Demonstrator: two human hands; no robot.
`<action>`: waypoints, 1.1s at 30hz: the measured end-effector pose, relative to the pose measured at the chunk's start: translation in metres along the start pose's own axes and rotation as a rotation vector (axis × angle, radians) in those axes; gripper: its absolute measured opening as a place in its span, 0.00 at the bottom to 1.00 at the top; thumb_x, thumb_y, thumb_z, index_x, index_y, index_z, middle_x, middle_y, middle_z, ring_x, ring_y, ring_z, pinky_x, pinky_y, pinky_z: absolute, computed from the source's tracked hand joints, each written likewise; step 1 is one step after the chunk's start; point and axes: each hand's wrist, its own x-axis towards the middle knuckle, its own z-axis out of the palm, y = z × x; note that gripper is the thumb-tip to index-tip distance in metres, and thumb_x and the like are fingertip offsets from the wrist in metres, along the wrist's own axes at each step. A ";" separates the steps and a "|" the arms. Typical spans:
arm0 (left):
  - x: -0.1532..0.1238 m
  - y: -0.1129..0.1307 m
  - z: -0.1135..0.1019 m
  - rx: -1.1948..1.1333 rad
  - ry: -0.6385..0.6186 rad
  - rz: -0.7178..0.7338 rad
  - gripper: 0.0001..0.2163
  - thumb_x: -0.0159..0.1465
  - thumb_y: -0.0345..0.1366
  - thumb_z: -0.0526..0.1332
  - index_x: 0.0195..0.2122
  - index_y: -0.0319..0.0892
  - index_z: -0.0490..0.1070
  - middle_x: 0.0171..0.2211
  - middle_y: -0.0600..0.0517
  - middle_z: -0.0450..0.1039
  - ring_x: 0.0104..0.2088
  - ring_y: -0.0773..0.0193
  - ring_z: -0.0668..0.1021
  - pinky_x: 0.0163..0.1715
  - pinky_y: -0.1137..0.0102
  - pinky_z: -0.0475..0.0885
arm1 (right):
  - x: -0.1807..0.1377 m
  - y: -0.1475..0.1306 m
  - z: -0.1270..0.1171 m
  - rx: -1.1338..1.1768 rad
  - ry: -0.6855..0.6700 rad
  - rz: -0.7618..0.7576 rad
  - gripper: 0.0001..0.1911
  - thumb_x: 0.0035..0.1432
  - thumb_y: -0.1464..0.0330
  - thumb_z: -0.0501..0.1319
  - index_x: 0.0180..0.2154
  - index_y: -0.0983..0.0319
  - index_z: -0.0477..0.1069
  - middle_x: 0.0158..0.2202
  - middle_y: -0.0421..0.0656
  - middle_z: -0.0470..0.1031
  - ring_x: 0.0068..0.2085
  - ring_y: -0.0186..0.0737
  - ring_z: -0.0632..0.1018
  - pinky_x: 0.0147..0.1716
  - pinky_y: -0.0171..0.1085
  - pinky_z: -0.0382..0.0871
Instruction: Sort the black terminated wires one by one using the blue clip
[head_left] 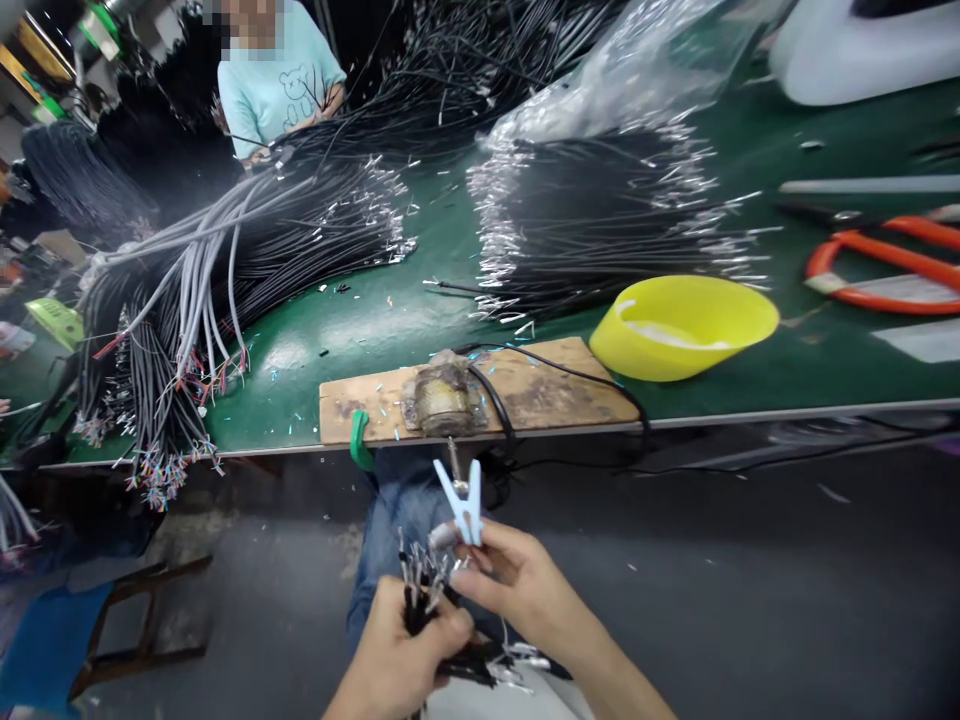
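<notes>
My left hand is closed around a bundle of black cables with stripped, silvery wire ends. Some ends stick up above the fist, others point out to the lower right. My right hand is curled beside the upper ends, its thumb at the wires. A grey covering sits on one of its fingertips. Whatever lies between these fingers is too small to make out. Just above them, a light blue clothespin-like clip hangs on the shaft of a small motor, which is fixed to a wooden board.
A green table carries stacks of black cables and grey cables. At right lie a yellow slant-cut container and orange-handled scissors. A green clamp grips the board's edge. Across the table is a person. A blue stool stands lower left.
</notes>
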 end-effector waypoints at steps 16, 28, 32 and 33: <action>0.002 -0.001 0.002 -0.088 -0.082 -0.070 0.28 0.44 0.62 0.59 0.24 0.38 0.66 0.17 0.57 0.61 0.15 0.75 0.61 0.13 0.78 0.54 | -0.027 0.014 -0.009 0.199 0.053 0.213 0.20 0.45 0.52 0.63 0.21 0.63 0.69 0.12 0.36 0.62 0.12 0.26 0.56 0.11 0.30 0.47; 0.010 0.000 0.017 -0.096 0.198 -0.124 0.28 0.37 0.61 0.64 0.24 0.41 0.57 0.12 0.63 0.57 0.12 0.77 0.59 0.11 0.78 0.53 | -0.035 0.034 0.009 0.305 0.078 0.165 0.25 0.38 0.53 0.68 0.36 0.60 0.70 0.22 0.36 0.66 0.17 0.27 0.63 0.13 0.29 0.58; 0.009 -0.009 0.021 -0.096 0.221 -0.100 0.30 0.39 0.64 0.59 0.26 0.40 0.59 0.11 0.63 0.57 0.10 0.77 0.59 0.09 0.79 0.48 | -0.035 0.029 0.008 0.143 0.149 0.197 0.18 0.41 0.57 0.68 0.30 0.62 0.71 0.21 0.37 0.67 0.24 0.32 0.69 0.24 0.31 0.65; 0.008 -0.010 0.022 -0.109 0.235 -0.086 0.30 0.40 0.65 0.58 0.26 0.40 0.59 0.11 0.63 0.57 0.09 0.77 0.59 0.08 0.79 0.47 | -0.035 0.027 0.007 0.132 0.153 0.196 0.17 0.42 0.56 0.67 0.29 0.62 0.71 0.20 0.37 0.67 0.24 0.32 0.69 0.24 0.31 0.65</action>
